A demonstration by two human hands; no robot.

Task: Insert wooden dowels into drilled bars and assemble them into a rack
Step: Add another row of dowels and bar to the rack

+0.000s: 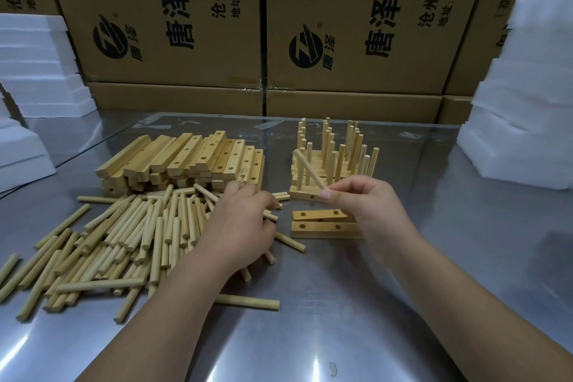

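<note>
I am watching the right hand (369, 205) pinching one dowel (310, 170) by its lower end between thumb and fingertips. The stick is slanting up toward 11 o'clock and crossing in front of the finished pieces (335, 158). Their upright pegs are crowding together at 1 o'clock, so I am failing to count them or see how the bases are stacking. Just below that hand two bars (321, 228) are lying side by side on the desk (341, 304), holes facing up, their right ends disappearing behind the wrist. The left hand (245, 226) is resting palm-down on the edge of the loose dowels (124, 232) spreading toward 9 o'clock. Its fingertips are blurring and curling out of my sight, so I cannot tell whether it is gripping anything. The pile's left edge is running out of frame. The stack of drilled bars (186, 161) is sitting at 11 o'clock, its lower layers hiding behind the dowels. Cardboard boxes (186, 25) are walling off 12 o'clock, with white foam blocks (527, 102) getting cropped at both sides.
</note>
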